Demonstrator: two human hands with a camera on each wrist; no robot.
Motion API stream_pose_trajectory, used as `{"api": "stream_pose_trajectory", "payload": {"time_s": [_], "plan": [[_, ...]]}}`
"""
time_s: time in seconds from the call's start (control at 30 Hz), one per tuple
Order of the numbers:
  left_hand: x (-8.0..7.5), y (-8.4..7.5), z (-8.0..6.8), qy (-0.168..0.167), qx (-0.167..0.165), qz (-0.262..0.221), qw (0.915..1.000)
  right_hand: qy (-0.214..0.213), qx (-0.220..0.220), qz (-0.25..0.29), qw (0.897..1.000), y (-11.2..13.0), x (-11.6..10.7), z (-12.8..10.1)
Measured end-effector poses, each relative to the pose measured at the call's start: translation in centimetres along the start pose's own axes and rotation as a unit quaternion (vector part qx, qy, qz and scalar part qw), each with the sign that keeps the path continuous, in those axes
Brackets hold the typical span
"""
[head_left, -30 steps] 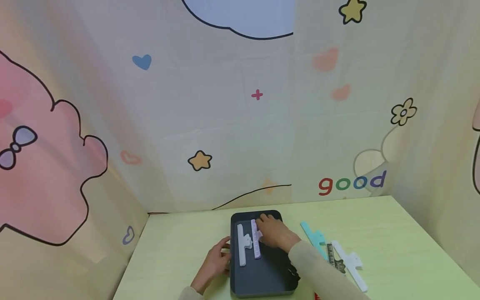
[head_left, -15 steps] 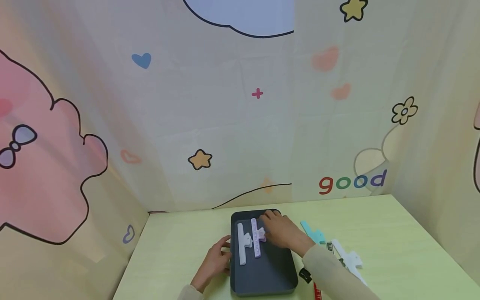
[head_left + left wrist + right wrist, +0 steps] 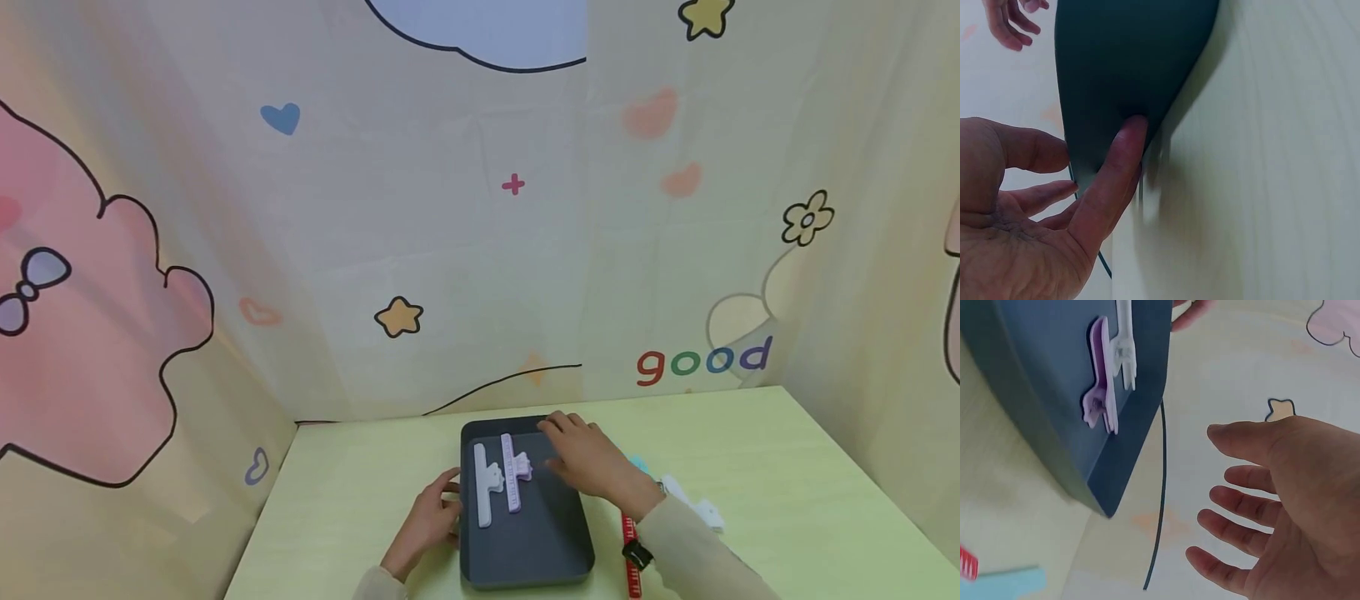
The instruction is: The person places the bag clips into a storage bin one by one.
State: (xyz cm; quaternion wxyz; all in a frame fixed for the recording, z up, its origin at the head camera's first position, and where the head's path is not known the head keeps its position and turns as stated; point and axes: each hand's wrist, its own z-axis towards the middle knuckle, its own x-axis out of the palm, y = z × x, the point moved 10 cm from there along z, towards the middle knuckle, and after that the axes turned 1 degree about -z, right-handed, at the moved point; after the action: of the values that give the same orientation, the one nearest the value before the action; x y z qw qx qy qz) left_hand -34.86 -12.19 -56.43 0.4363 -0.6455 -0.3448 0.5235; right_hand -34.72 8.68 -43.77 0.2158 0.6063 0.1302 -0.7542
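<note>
Two long bag clips lie side by side in the dark grey tray point(image 3: 525, 558): a white bag clip point(image 3: 482, 504) at its left and a purple bag clip point(image 3: 512, 479) beside it. My right hand point(image 3: 588, 457) hovers over the tray's far right corner, its fingers loosely spread and holding nothing. In the right wrist view the purple clip is apart from that hand. My left hand point(image 3: 429, 521) rests against the tray's left side. The left wrist view shows straight fingers on the outer wall and the thumb at the rim.
Right of the tray lie a red strip with white marks point(image 3: 633, 583), a teal piece point(image 3: 638, 463) and another white clip point(image 3: 707, 513), partly hidden by my right forearm. A printed curtain point(image 3: 480, 250) hangs behind the table.
My right hand has let go of the purple clip, leaving it in the tray, and has moved right toward the tray's far corner. The left hand stays in place. More of the red strip shows.
</note>
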Motion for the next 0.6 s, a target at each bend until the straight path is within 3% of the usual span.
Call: {"api": "stream_pose_trajectory", "payload": {"time_s": [0.17, 0.37, 0.6], "plan": [[0.0, 0.0, -0.1, 0.0, 0.0, 0.003, 1.0, -0.016, 0.024, -0.015, 0.999, -1.9, -0.4, -1.0], [-0.1, 0.1, 0.0, -0.009, 0.0, 0.016, 0.9998, -0.039, 0.019, -0.033, 0.999, -3.8, -0.5, -2.2], [-0.2, -0.1, 0.0, -0.009, 0.003, 0.018, 0.9998, -0.028, 0.032, -0.03, 0.999, -5.6, -0.2, -3.5]]}}
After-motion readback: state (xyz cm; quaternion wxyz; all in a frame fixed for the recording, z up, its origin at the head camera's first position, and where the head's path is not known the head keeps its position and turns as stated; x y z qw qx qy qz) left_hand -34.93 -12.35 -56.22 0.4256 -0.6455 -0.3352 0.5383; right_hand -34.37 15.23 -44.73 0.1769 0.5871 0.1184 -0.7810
